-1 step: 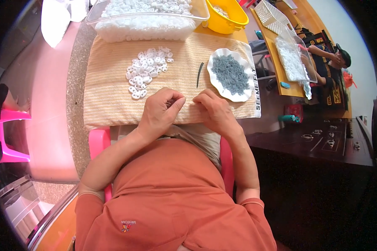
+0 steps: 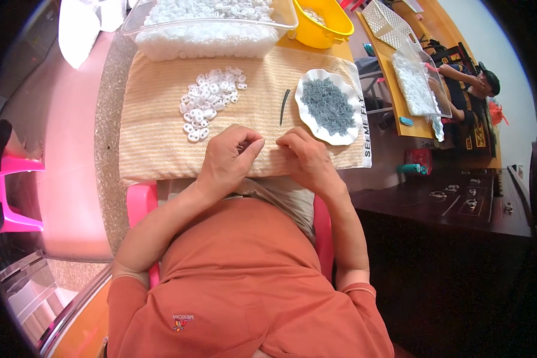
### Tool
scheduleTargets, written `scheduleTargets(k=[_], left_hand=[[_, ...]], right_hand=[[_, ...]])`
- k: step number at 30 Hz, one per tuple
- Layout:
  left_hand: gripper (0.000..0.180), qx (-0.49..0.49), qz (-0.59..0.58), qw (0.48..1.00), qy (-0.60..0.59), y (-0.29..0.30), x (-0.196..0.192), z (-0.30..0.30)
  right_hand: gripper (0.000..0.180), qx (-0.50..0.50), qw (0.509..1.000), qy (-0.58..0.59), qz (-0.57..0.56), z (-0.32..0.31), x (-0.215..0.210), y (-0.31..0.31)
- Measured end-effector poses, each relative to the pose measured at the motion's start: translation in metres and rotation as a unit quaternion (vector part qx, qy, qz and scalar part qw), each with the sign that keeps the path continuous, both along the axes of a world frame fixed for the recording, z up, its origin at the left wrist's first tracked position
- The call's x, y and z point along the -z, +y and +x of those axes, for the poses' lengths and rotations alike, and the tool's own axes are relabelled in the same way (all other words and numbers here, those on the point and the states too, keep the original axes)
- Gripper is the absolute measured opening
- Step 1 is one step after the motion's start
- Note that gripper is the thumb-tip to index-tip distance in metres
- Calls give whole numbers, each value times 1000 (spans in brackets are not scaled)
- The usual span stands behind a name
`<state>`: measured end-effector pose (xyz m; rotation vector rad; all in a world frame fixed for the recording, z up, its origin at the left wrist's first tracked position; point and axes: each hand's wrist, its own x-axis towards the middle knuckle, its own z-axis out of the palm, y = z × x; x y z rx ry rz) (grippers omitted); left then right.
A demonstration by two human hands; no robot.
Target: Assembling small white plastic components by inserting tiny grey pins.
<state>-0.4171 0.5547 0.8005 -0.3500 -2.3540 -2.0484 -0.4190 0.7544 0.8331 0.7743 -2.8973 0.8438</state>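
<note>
Moved since the earlier frame: almost nothing, only, as it seems, the right hand [image 2: 309, 158] very slightly to the right. Near the lower left edge of the wavy plate [image 2: 340, 139], right fingers bent down with the tips close together, thumb mostly hidden; not possible to tell from this view any small thing pinched there. Farther left of the plate, left hand [image 2: 227, 155] curled, thumb near the bent forefinger (contents of this grip also impossible to tell, because of shadow). Well to the left of the plate, white two-holed pieces [image 2: 206, 95] in a loose heap, probably put there for easy reach of the left hand. In the plate, short grey bits [image 2: 328, 106], likely kept together by its rim, and close to the right hand. Just left of the plate, a thin dark strip [image 2: 284, 106]. Under the plate, striped towel [image 2: 155, 107], perhaps against sliding of small things. Beyond the plate, to the upper left, clear bin [image 2: 206, 39] full of similar pieces, presumably as stock.
</note>
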Motion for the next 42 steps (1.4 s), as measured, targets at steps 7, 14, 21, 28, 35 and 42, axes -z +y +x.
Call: scheduleTargets(k=[7, 14, 21, 28, 35, 42], left_hand=[[10, -8, -121, 981, 149, 11, -7, -21], [12, -6, -199, 954, 223, 8, -10, -33], [18, 5, -56, 998, 33, -1, -20, 0], [20, 148, 125, 958, -210, -6, -17, 14], [21, 165, 188, 920, -301, -12, -13, 18], [19, 167, 267, 867, -386, -17, -10, 19]], right_hand=[[17, 31, 986, 22, -165, 4, 14, 7], [12, 75, 965, 9, -250, 6, 18, 7], [12, 92, 930, -78, -349, 17, 12, -1], [18, 49, 954, -41, -295, 29, -3, -18], [18, 13, 973, -7, -229, 31, -5, -19], [18, -20, 960, -9, -280, 28, 6, -19]])
